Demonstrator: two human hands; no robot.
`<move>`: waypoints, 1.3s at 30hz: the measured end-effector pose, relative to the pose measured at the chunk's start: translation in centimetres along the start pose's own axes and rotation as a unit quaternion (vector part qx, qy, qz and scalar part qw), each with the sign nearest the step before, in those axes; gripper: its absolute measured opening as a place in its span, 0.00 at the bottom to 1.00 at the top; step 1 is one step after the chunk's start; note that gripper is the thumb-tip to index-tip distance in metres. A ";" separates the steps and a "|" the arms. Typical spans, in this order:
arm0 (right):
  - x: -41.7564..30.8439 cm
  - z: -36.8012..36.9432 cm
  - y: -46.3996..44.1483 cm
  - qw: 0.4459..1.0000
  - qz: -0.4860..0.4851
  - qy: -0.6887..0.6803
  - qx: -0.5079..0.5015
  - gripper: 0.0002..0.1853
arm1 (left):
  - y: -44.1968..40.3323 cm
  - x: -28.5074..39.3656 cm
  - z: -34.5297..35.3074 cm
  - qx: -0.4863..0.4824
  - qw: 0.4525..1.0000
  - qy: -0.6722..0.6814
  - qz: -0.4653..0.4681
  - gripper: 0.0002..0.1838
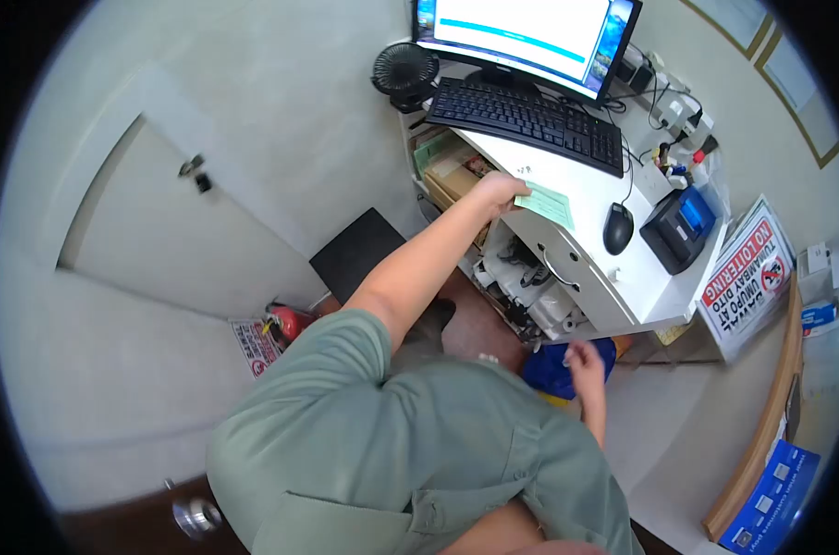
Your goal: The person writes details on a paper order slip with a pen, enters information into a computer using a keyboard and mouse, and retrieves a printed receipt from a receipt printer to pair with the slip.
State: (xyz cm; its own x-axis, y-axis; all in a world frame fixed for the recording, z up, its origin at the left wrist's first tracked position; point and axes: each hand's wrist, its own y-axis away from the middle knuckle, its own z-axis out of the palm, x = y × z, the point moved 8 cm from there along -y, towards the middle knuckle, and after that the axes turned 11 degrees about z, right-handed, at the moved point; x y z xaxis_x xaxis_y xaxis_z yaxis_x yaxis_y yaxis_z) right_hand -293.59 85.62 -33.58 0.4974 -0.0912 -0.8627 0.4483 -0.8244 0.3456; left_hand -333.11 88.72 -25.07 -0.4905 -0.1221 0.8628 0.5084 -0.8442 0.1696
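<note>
My left hand [501, 192] reaches out to the white desk [567, 176]. Its fingers pinch the near edge of a pale green paper slip [549, 204], which lies over the front edge of the desktop. Lower and to the right, my right hand [586, 366] hangs in front of the desk, near a blue bag [544, 375]. Its fingers are curled together; a small pale spot shows at the fingertips, too small to name. A black mouse [618, 228] sits right of the slip, and a black keyboard [530, 120] lies behind it.
A monitor [530, 37] and a small fan [407, 74] stand at the back. At the right are a blue-screened device [683, 229] and a leaning sign [747, 282]. The drawer handle [558, 271] juts out. A fire extinguisher [290, 322] stands by the left wall.
</note>
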 end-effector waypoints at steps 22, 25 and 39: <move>-22.2 -1.4 -16.6 0.820 -0.154 0.334 0.438 0.27 | -10.4 9.4 3.8 -0.170 0.592 -0.573 0.540 0.21; -22.3 -1.5 -16.7 0.811 -0.152 0.345 0.447 0.26 | -10.4 8.9 4.2 -0.162 0.558 -0.590 0.561 0.23; -22.7 -1.0 -16.3 0.803 -0.159 0.344 0.460 0.28 | -11.0 8.2 3.2 -0.156 0.576 -0.586 0.547 0.24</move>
State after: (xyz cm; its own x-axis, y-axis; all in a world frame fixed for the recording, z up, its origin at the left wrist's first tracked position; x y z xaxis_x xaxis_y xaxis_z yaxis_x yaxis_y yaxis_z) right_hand -311.46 101.72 -19.25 0.9012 0.2748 -0.3351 0.0530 -0.8373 -0.5442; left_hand -340.46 98.70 -18.32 0.9120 -0.3888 0.1311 -0.1830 -0.6714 -0.7181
